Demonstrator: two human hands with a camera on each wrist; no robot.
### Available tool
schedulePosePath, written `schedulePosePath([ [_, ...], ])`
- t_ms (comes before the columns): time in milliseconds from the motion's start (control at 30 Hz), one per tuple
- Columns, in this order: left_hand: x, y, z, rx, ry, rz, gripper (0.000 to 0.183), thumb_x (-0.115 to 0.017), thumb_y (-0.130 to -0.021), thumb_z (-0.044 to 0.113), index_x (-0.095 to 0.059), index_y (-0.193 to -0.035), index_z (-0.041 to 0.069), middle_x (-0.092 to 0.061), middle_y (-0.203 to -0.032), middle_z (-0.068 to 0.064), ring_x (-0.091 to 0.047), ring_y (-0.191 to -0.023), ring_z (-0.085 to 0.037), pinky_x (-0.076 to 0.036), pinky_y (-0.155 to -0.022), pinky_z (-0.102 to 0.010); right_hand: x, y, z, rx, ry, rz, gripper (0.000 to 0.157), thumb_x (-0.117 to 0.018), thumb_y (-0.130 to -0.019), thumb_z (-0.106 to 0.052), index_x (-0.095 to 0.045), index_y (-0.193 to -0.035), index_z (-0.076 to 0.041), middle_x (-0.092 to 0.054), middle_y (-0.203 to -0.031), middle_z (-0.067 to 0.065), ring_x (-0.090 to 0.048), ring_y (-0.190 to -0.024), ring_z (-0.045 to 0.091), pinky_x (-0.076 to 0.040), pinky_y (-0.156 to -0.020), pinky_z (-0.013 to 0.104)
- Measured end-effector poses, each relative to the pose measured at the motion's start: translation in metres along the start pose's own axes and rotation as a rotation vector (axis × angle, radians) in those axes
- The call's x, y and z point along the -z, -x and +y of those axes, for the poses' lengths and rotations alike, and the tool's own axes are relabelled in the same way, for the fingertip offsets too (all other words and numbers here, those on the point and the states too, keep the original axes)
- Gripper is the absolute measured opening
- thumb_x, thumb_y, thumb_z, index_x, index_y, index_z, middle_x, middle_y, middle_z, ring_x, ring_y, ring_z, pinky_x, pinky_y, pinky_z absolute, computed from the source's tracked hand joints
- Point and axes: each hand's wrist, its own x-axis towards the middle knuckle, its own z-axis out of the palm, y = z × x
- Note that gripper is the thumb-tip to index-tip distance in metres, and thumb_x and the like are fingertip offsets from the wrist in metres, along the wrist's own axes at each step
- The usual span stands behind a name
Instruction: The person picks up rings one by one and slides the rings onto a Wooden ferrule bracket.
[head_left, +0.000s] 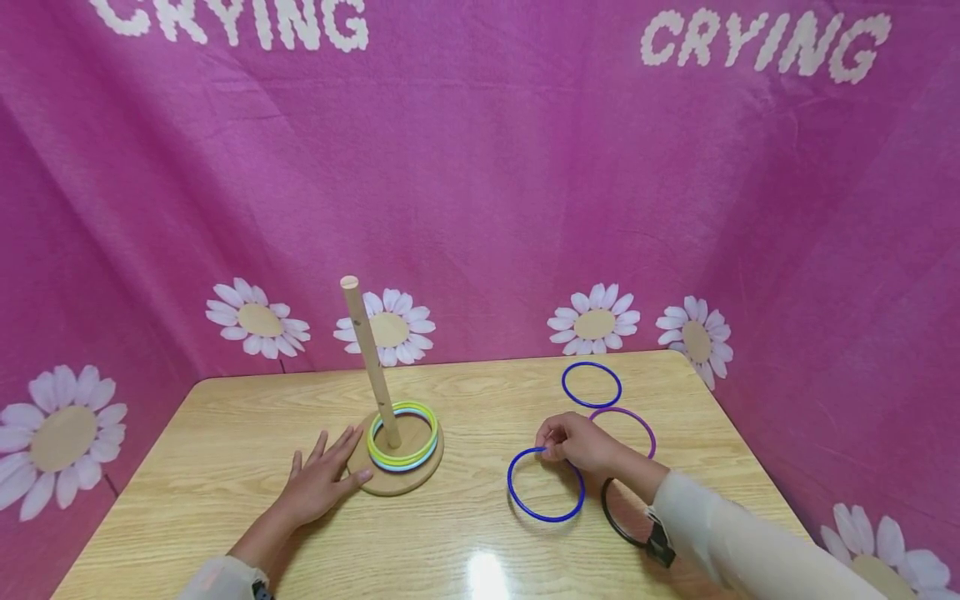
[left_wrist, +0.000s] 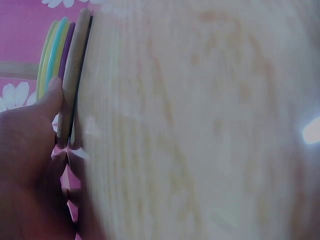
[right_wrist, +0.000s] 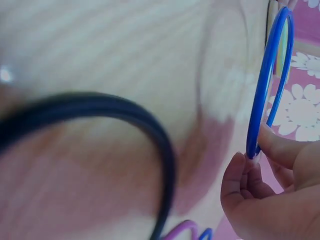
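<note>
From where I stand, the person's left hand (head_left: pixel 318 483) lies at the left of the table (head_left: pixel 480 417), fingers straight and spread apart, touching the left edge of a round wooden base (head_left: pixel 408 487). Its thumb rests at the base's near left side. A wooden post (head_left: pixel 371 358) rises from that base, leaning a little left as I see it. Around its foot lies a stack of rings (head_left: pixel 405 463), yellow and pale blue, with a purple one lowest, against the wood.

Over to the right, the right hand (head_left: pixel 585 446) has thumb and fingertips clamped together on the far edge of a blue ring (head_left: pixel 551 520). That ring looks lifted clear of the table, well to the right of the post, and nothing passes through it. Just right of the hand, a loose purple ring (head_left: pixel 651 433) lies on the table; farther off is another blue ring (head_left: pixel 592 363). A black ring (head_left: pixel 612 523) sits nearer, partly hidden under the right sleeve (head_left: pixel 720 525).

Behind hangs a pink curtain (head_left: pixel 480 167) with white daisies (head_left: pixel 595 323), 4 of them along the far side, and CRYING lettered 2 times above.
</note>
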Motion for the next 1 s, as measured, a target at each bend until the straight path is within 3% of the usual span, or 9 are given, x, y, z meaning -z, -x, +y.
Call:
schedulePosePath([
  [267,0.004,0.000,0.006,0.044,-0.018,-0.036,0.082,-0.058,-0.099,0.058,-0.031,-0.164,0.015,-0.027,-0.168,-0.016,-0.006,-0.154,-0.055,0.006,-0.110,-0.083,0.009,-0.026,-0.022,0.007,0.028,0.036,0.015,-0.064,-0.085,0.016,-0.070,-0.092,0.004,-0.066,-0.081,0.016,-0.058,-0.075,0.014,-0.047,-0.062,0.023],
  [600,0.003,0.001,0.008,0.034,-0.011,-0.016,0.081,-0.060,-0.099,0.057,-0.034,-0.162,0.013,-0.029,-0.167,-0.018,-0.009,-0.153,-0.057,0.004,-0.109,-0.084,0.017,-0.056,-0.068,0.021,0.013,0.064,0.006,-0.070,-0.091,0.005,-0.071,-0.096,0.001,-0.069,-0.082,0.007,-0.060,-0.079,0.013,-0.048,-0.068,0.026],
  [1000,0.007,0.000,0.009,0.071,-0.036,-0.074,0.083,-0.056,-0.100,0.059,-0.026,-0.165,0.017,-0.023,-0.170,-0.013,-0.002,-0.155,-0.052,0.008,-0.111,-0.082,0.024,-0.082,-0.123,0.073,-0.057,0.076,0.005,-0.068,-0.094,0.006,-0.069,-0.098,0.004,-0.066,-0.084,0.004,-0.060,-0.083,0.013,-0.051,-0.075,0.028],
])
